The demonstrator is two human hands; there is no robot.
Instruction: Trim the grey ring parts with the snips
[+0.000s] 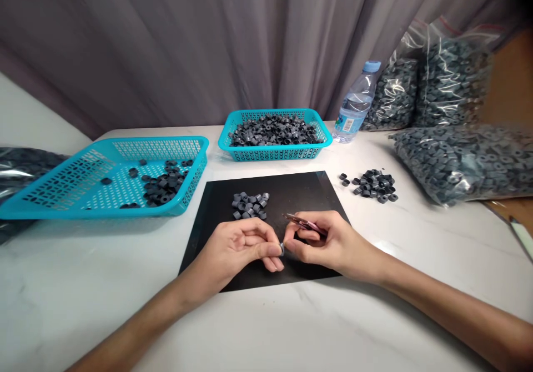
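Note:
My left hand [245, 244] is closed, with thumb and forefinger pinching a small grey plastic ring [282, 249], mostly hidden by the fingertips. My right hand [322, 241] is closed around a slim pink-handled tool [306, 223] whose thin metal tip points left; its exact kind is unclear. The right thumb and forefinger also meet at the ring's right side. Both hands are above a black mat [300, 194]. Just beyond my left hand, a small pile of grey plastic rings [250, 205] lies on the mat.
A blue basket [275, 153] full of rings stands at the back. Another blue basket [95, 212], at left, holds fewer. Loose rings [375, 185] lie right of the mat. Behind them are a water bottle [356, 105] and bulging clear bags [466, 161] of rings.

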